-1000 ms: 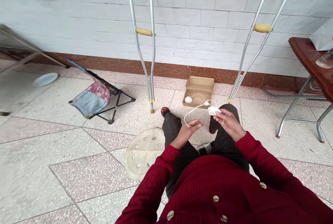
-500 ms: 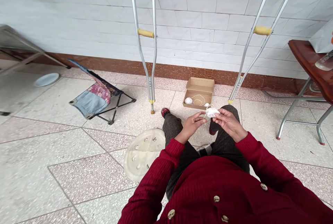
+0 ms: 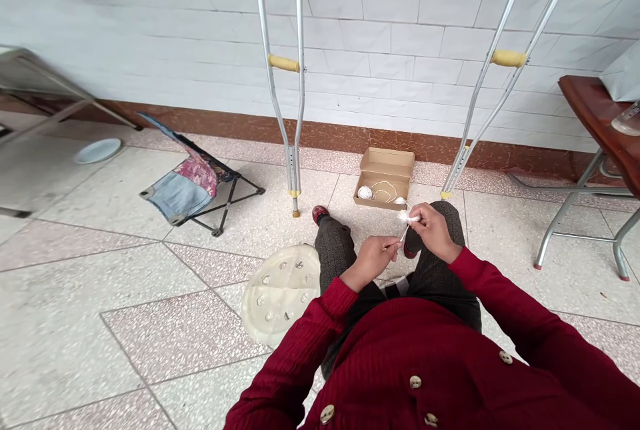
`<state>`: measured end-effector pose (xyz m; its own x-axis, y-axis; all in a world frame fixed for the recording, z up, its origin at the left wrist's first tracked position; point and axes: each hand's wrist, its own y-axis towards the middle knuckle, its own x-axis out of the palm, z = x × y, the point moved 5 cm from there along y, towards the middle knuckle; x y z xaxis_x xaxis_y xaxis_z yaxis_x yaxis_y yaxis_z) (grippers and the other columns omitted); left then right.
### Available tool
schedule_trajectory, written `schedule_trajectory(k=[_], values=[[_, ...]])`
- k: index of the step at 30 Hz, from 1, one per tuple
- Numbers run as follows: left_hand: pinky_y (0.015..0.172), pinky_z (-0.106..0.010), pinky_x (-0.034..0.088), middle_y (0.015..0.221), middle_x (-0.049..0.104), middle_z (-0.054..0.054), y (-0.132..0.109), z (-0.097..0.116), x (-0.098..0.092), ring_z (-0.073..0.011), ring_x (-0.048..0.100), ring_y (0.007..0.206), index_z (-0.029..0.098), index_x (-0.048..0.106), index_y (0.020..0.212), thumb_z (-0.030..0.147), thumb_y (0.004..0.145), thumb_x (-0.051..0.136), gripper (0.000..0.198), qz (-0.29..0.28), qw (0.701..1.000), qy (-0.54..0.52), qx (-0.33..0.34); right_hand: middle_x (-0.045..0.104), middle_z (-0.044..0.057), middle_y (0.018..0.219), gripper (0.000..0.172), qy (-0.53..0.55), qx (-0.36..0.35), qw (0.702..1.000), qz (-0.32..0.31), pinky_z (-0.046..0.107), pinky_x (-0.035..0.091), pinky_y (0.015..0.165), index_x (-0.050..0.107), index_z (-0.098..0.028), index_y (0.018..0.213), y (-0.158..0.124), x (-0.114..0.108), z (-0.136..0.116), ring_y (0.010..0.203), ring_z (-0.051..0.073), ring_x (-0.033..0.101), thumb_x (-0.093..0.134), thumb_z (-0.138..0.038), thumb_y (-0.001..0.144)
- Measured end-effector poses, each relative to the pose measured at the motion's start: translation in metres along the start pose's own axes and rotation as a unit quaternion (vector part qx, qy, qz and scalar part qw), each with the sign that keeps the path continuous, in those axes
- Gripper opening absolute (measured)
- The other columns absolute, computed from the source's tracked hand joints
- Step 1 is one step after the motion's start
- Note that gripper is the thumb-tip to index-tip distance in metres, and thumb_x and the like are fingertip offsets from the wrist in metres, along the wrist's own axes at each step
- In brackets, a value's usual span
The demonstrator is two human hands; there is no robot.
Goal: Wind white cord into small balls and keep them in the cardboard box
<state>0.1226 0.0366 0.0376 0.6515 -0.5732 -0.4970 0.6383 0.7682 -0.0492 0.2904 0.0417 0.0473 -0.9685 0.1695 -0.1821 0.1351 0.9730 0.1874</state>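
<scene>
The left hand (image 3: 373, 258), half curled, pinches a white strand (image 3: 404, 234); to its right, the right hand (image 3: 434, 230), knuckles up, pinches the white yarn bundle (image 3: 403, 216) near the right knee (image 3: 451, 220). Around, left to right: one plate (image 3: 98, 151), one folding chair (image 3: 177, 195), one round disc (image 3: 280, 289), one crutch (image 3: 284, 63), one open box (image 3: 387, 162) holding two yarn balls (image 3: 365, 193), another crutch (image 3: 509, 58), one stool (image 3: 603, 110).

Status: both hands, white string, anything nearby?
Right hand pinching white string bundle. Left hand holding strand. Crutches standing either side of open box.
</scene>
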Motion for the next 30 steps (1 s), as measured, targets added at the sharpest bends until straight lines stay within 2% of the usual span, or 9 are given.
schedule_trajectory(k=[3, 6, 10, 15, 18, 21, 25, 27, 30], values=[[0.061, -0.022, 0.035, 0.059, 0.061, 0.002, 0.002, 0.003, -0.008, -0.0117, 0.049, 0.057, 0.016, 0.062, 0.060, 0.038, 0.091, 0.046, 0.041, 0.010, 1.000, -0.005, -0.004, 0.061, 0.004, 0.095, 0.001, -0.059, -0.048, 0.996, -0.039, 0.030, 0.045, 0.076, 0.064, -0.023, 0.080, -0.005, 0.001, -0.001, 0.089, 0.019, 0.056, 0.063, -0.023, 0.079], [0.061, -0.023, 0.035, 0.061, 0.061, 0.001, 0.005, 0.006, -0.016, -0.0122, 0.049, 0.058, 0.016, 0.065, 0.063, 0.039, 0.091, 0.046, 0.041, 0.026, 0.999, -0.018, -0.006, 0.060, 0.005, 0.095, 0.002, -0.053, -0.045, 0.996, -0.048, 0.030, 0.045, 0.073, 0.065, -0.023, 0.080, -0.010, 0.001, 0.001, 0.088, 0.019, 0.056, 0.063, -0.024, 0.080], [0.068, -0.024, 0.038, 0.064, 0.063, -0.001, 0.012, 0.012, -0.031, -0.0154, 0.053, 0.066, 0.017, 0.066, 0.066, 0.037, 0.090, 0.049, 0.036, 0.051, 0.998, 0.018, 0.021, 0.062, 0.003, 0.087, 0.012, 0.041, 0.036, 0.994, -0.090, 0.027, 0.048, 0.061, 0.064, -0.022, 0.077, -0.016, 0.007, 0.013, 0.073, 0.016, 0.058, 0.072, -0.030, 0.073], [0.073, -0.026, 0.040, 0.068, 0.064, -0.002, 0.024, 0.006, -0.044, -0.0166, 0.056, 0.070, 0.017, 0.069, 0.069, 0.033, 0.088, 0.051, 0.030, 0.086, 0.996, 0.021, 0.029, 0.063, -0.001, 0.066, 0.026, 0.191, 0.164, 0.952, -0.174, 0.026, 0.049, 0.052, 0.060, -0.018, 0.076, -0.024, 0.020, 0.013, 0.055, 0.013, 0.060, 0.079, -0.033, 0.065], [0.070, -0.025, 0.042, 0.070, 0.067, -0.001, 0.029, -0.007, -0.035, -0.0160, 0.058, 0.069, 0.016, 0.070, 0.072, 0.034, 0.087, 0.052, 0.030, 0.084, 0.995, -0.059, 0.001, 0.065, 0.000, 0.065, 0.027, 0.244, 0.195, 0.936, -0.164, 0.024, 0.049, 0.052, 0.061, -0.017, 0.078, -0.026, 0.020, 0.006, 0.055, 0.013, 0.061, 0.080, -0.032, 0.066], [0.068, -0.025, 0.043, 0.068, 0.068, -0.001, 0.026, -0.017, -0.016, -0.0157, 0.058, 0.067, 0.015, 0.069, 0.067, 0.035, 0.085, 0.053, 0.031, 0.057, 0.991, -0.121, -0.029, 0.068, 0.001, 0.067, 0.028, 0.286, 0.223, 0.922, -0.135, 0.023, 0.049, 0.054, 0.062, -0.017, 0.079, -0.028, 0.021, 0.005, 0.057, 0.012, 0.062, 0.080, -0.033, 0.066], [0.067, -0.025, 0.042, 0.062, 0.066, -0.003, 0.020, -0.023, 0.004, -0.0147, 0.056, 0.062, 0.013, 0.068, 0.066, 0.040, 0.085, 0.053, 0.036, 0.026, 0.983, -0.174, -0.047, 0.068, 0.001, 0.067, 0.028, 0.318, 0.223, 0.918, -0.084, 0.023, 0.049, 0.056, 0.062, -0.018, 0.077, -0.030, 0.023, 0.011, 0.060, 0.012, 0.062, 0.081, -0.034, 0.065], [0.067, -0.025, 0.043, 0.063, 0.066, -0.003, 0.021, -0.026, -0.002, -0.0154, 0.057, 0.063, 0.013, 0.069, 0.071, 0.041, 0.084, 0.054, 0.034, 0.057, 0.978, -0.190, -0.058, 0.068, 0.001, 0.065, 0.028, 0.312, 0.234, 0.916, -0.092, 0.022, 0.049, 0.054, 0.062, -0.017, 0.076, -0.032, 0.026, 0.013, 0.058, 0.012, 0.062, 0.081, -0.034, 0.064], [0.068, -0.026, 0.042, 0.065, 0.065, -0.002, 0.023, -0.024, -0.024, -0.0161, 0.056, 0.065, 0.015, 0.069, 0.070, 0.040, 0.084, 0.055, 0.031, 0.106, 0.982, -0.149, -0.049, 0.067, 0.001, 0.062, 0.030, 0.277, 0.261, 0.917, -0.115, 0.023, 0.049, 0.050, 0.062, -0.016, 0.075, -0.035, 0.029, 0.017, 0.054, 0.013, 0.062, 0.083, -0.034, 0.061]])
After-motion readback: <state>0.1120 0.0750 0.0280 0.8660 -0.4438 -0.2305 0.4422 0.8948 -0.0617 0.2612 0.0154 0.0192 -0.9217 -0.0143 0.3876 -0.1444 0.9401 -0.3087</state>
